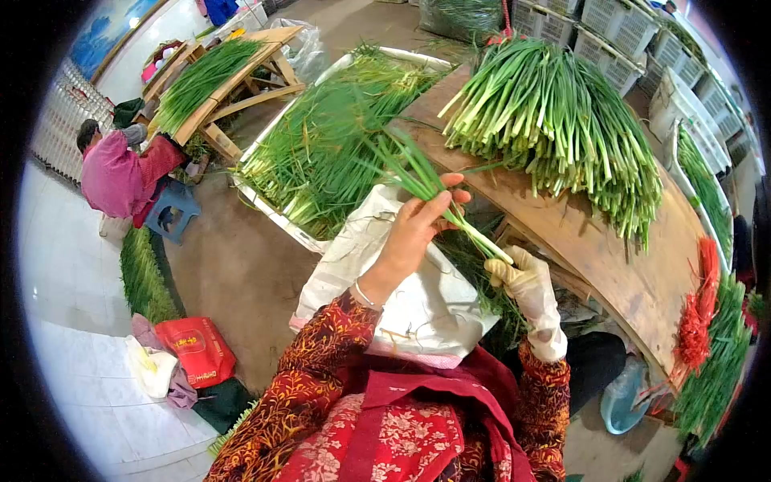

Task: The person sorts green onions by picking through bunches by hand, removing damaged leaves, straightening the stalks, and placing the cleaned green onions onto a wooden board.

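A small bunch of chives [483, 242] is in my bare left hand [419, 221], its fingers closed around the stems. The green leaves point up and left, partly blurred, and the pale root ends point down to the right. At those ends is my right hand [524, 291] in a whitish glove, thumb and fingers pinched on the stem bottoms. A big heap of chives [554, 120] lies on the wooden board [626, 273] to the right, pale ends toward me. Beyond my left hand, loose chives [345, 128] fill a white-rimmed bin [265, 205].
A white sack [434, 309] covers my lap. Red ties [699, 313] lie at the board's right edge, above a blue basin [625, 395]. Across the floor, a person [120, 177] sits by another chive-covered table [210, 100]. Plastic crates [614, 36] are stacked behind.
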Demonstrator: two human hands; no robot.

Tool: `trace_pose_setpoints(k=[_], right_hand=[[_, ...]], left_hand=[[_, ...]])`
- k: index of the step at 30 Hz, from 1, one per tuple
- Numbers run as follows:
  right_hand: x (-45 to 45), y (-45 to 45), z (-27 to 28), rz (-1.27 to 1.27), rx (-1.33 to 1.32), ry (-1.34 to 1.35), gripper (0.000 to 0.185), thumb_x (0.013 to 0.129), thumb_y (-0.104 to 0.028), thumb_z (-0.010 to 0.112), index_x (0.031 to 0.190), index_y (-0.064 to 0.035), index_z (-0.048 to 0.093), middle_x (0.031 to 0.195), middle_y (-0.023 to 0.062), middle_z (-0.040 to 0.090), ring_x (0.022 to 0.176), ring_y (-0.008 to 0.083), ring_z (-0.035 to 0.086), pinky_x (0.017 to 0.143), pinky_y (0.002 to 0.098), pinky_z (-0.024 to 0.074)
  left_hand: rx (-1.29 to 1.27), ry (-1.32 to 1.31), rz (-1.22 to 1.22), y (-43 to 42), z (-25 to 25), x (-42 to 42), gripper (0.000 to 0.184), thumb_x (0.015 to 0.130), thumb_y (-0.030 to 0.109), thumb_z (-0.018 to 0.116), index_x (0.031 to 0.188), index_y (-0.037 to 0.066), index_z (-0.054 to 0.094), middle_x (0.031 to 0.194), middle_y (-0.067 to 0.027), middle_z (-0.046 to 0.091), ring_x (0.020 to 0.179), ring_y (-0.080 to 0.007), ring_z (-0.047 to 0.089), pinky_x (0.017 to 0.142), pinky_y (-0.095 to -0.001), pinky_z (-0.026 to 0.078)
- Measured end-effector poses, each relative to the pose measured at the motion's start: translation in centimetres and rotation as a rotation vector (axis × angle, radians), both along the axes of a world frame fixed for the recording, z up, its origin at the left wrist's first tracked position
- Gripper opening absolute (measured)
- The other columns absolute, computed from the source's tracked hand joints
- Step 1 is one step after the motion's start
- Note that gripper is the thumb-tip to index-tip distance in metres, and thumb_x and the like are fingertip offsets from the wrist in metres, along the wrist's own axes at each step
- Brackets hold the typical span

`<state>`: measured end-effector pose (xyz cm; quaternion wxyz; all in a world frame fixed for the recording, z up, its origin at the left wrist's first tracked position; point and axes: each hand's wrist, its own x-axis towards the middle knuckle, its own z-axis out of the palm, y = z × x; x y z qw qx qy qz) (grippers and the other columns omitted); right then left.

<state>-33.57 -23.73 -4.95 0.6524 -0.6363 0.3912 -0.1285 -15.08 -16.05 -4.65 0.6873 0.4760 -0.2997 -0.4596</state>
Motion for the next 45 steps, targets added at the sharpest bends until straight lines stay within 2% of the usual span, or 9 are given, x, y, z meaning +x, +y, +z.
trace_pose_setpoints(k=[5, 7, 9, 11, 15, 18, 23, 36, 45], right_hand=[[-3.3, 1.7, -6.2, 0.083, -0.069, 0.108, 0.016, 0.081, -0.02, 0.062, 0.081, -0.0037, 0.062, 0.06, 0.0032, 0.057, 0.054, 0.0085, 0.05, 0.05, 0.0231, 0.0413], [-7.1, 1.0, -13.6, 0.39, -0.255, 0.623, 0.027, 0.078, -0.035, 0.063, 0.087, -0.0088, 0.065, 0.073, 0.006, 0.063, 0.062, 0.0186, 0.06, 0.057, 0.0308, 0.0467], [-6.5, 1.1, -9.4, 0.909, -0.698, 1.227, 0.02, 0.082, -0.026, 0.06, 0.085, -0.0058, 0.063, 0.068, 0.0069, 0.06, 0.062, 0.0158, 0.059, 0.055, 0.0285, 0.0451], [-6.4, -0.2, -7.0, 0.301, -0.72, 0.658, 0.031, 0.079, -0.035, 0.059, 0.098, -0.0104, 0.063, 0.099, 0.0089, 0.06, 0.085, 0.0249, 0.06, 0.069, 0.0345, 0.0471], [0.4, 0.3, 3.5, 0.009, -0.43, -0.155, 0.024, 0.081, -0.025, 0.06, 0.097, -0.0074, 0.06, 0.091, 0.0096, 0.061, 0.08, 0.0177, 0.059, 0.074, 0.0278, 0.0442], [2.9, 0.4, 3.0, -0.011, -0.212, -0.161, 0.019, 0.083, -0.019, 0.062, 0.091, -0.0013, 0.061, 0.076, 0.0037, 0.061, 0.069, 0.0075, 0.052, 0.064, 0.0215, 0.0437], [4.3, 1.1, 2.0, -0.023, 0.042, -0.435, 0.019, 0.083, -0.019, 0.062, 0.088, -0.0009, 0.061, 0.075, 0.0011, 0.06, 0.067, 0.0063, 0.051, 0.061, 0.021, 0.0433], [5.3, 1.0, 1.5, 0.002, 0.019, -0.302, 0.021, 0.083, -0.018, 0.06, 0.095, -0.0017, 0.06, 0.082, 0.0013, 0.06, 0.075, 0.0074, 0.052, 0.07, 0.0206, 0.0422], [5.4, 1.8, 0.8, -0.147, -0.073, -0.323, 0.023, 0.084, -0.021, 0.06, 0.093, 0.0002, 0.062, 0.073, 0.0012, 0.06, 0.064, 0.0068, 0.051, 0.06, 0.0209, 0.0421]], left_hand=[[-0.115, 0.108, 0.111, 0.9, 0.4, 1.9, 0.039, 0.092, 0.023, 0.044, 0.126, 0.004, 0.039, 0.113, -0.0102, 0.054, 0.092, -0.0162, 0.056, 0.081, -0.0312, 0.048], [-0.158, 0.046, 0.176, 1.1, 0.5, 4.1, 0.038, 0.092, 0.022, 0.042, 0.126, 0.004, 0.039, 0.115, -0.0115, 0.054, 0.096, -0.018, 0.056, 0.084, -0.0335, 0.047], [-0.138, 0.004, 0.07, 1.3, 1.6, 4.3, 0.039, 0.093, 0.022, 0.042, 0.126, 0.004, 0.039, 0.118, -0.0117, 0.053, 0.101, -0.0186, 0.055, 0.086, -0.0327, 0.046], [-0.124, -0.027, 0.006, 1.0, 2.0, 3.0, 0.039, 0.093, 0.022, 0.042, 0.126, 0.003, 0.038, 0.119, -0.0119, 0.052, 0.103, -0.0188, 0.054, 0.087, -0.0326, 0.045], [-0.101, -0.008, -0.15, 0.0, 1.6, -1.1, 0.041, 0.093, 0.022, 0.042, 0.128, 0.002, 0.036, 0.122, -0.012, 0.05, 0.113, -0.0196, 0.048, 0.094, -0.0317, 0.037], [-0.134, -0.041, -0.17, 0.0, 1.8, -1.7, 0.042, 0.093, 0.024, 0.04, 0.129, 0.003, 0.034, 0.124, -0.0113, 0.049, 0.116, -0.0178, 0.045, 0.096, -0.0298, 0.034], [-0.132, -0.06, -0.159, 0.7, 1.6, 0.1, 0.044, 0.094, 0.025, 0.037, 0.132, 0.003, 0.031, 0.125, -0.0117, 0.048, 0.115, -0.0174, 0.045, 0.097, -0.0299, 0.033], [-0.097, -0.047, -0.105, 1.2, 0.8, 0.9, 0.045, 0.094, 0.027, 0.038, 0.132, 0.004, 0.032, 0.127, -0.0114, 0.046, 0.116, -0.0184, 0.045, 0.095, -0.0296, 0.036], [-0.073, -0.103, -0.207, 1.2, 0.0, 0.2, 0.046, 0.095, 0.026, 0.036, 0.133, 0.002, 0.028, 0.127, -0.0104, 0.046, 0.115, -0.0178, 0.045, 0.096, -0.0295, 0.035]])
